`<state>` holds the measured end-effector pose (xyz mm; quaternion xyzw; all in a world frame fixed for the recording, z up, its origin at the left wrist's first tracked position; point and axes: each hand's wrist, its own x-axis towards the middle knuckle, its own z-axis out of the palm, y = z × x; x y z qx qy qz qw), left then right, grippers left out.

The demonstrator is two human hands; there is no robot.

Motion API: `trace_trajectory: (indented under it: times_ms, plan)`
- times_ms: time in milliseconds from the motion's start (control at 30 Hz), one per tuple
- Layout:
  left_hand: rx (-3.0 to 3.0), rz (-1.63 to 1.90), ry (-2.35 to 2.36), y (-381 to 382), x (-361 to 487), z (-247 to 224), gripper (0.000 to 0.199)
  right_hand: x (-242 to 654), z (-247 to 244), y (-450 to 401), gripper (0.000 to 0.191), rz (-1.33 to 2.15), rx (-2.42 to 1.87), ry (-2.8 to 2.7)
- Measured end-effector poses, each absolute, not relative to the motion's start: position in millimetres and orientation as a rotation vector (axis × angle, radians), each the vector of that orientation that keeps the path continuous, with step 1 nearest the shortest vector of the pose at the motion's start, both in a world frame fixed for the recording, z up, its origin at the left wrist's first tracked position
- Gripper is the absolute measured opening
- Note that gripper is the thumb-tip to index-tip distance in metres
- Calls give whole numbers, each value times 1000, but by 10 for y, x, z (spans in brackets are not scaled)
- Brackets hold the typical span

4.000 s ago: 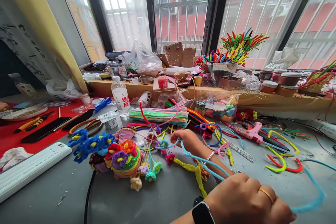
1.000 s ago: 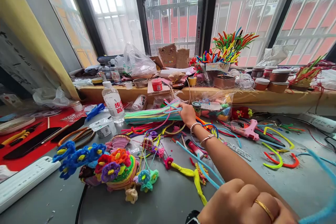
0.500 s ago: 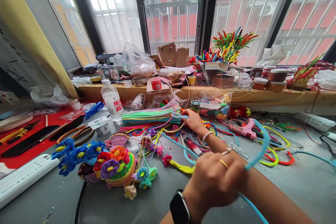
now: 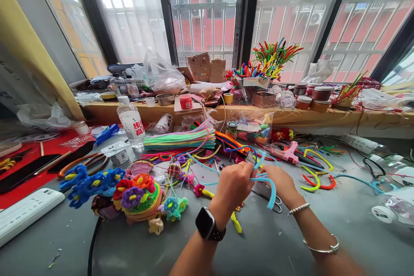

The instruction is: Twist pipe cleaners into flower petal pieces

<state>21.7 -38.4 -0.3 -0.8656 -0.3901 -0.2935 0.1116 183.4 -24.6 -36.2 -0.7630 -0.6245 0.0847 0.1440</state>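
Observation:
Light blue pipe cleaners [image 4: 271, 190] are bunched between my two hands, their bent ends sticking out at the right. My left hand [image 4: 233, 185], with a black watch on its wrist, is closed round them. Beside it my right hand [image 4: 280, 181], with silver bracelets on the arm, has its fingers closed on the same bunch. Part of the right fingers is hidden behind the strands. Behind the hands lies a thick bundle of pastel pipe cleaners [image 4: 181, 139]. Scissors [image 4: 277, 205] show partly below the right hand.
Fuzzy flowers [image 4: 131, 197] and a white power strip [image 4: 30, 213] sit at the left. A water bottle [image 4: 131, 123] stands behind them. At the right are a pink glue gun [image 4: 287, 152], curved pipe cleaners and clear bottles [image 4: 393, 209]. Jars line the window ledge.
My right hand has come back from the pastel bundle to meet my left hand. The arms no longer cross, and the light blue strands are now gathered between both hands.

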Motion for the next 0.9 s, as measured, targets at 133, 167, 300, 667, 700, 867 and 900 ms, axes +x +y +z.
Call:
trace_trajectory:
  times_ms: [133,167,300,667,700,867,900]
  plan:
    - [-2635,-886,-917,-513,367,-65,8,1895,-359,-236,20,136,-2340,-1708]
    - [-2635,-894,-881,-536,389,-76,8,1916,-361,-230,22,123,-2340,-1703]
    - [-2597,-960,-789,-571,421,-102,9,1941,-350,-203,30,123,-2274,-1698]
    - [-2370,-1306,-422,-721,440,-27,22,1418,-92,-95,24,364,-1695,-1911]
    - [-2370,-1311,-412,-725,445,-26,22,1383,-110,-73,23,430,-1723,-1966]
    - [-2369,-1351,-375,-751,491,-54,26,1346,-254,-14,22,514,-1864,-2020]
    - [-2378,-1343,-367,-746,493,-60,26,1364,-268,-16,23,488,-1905,-1989]
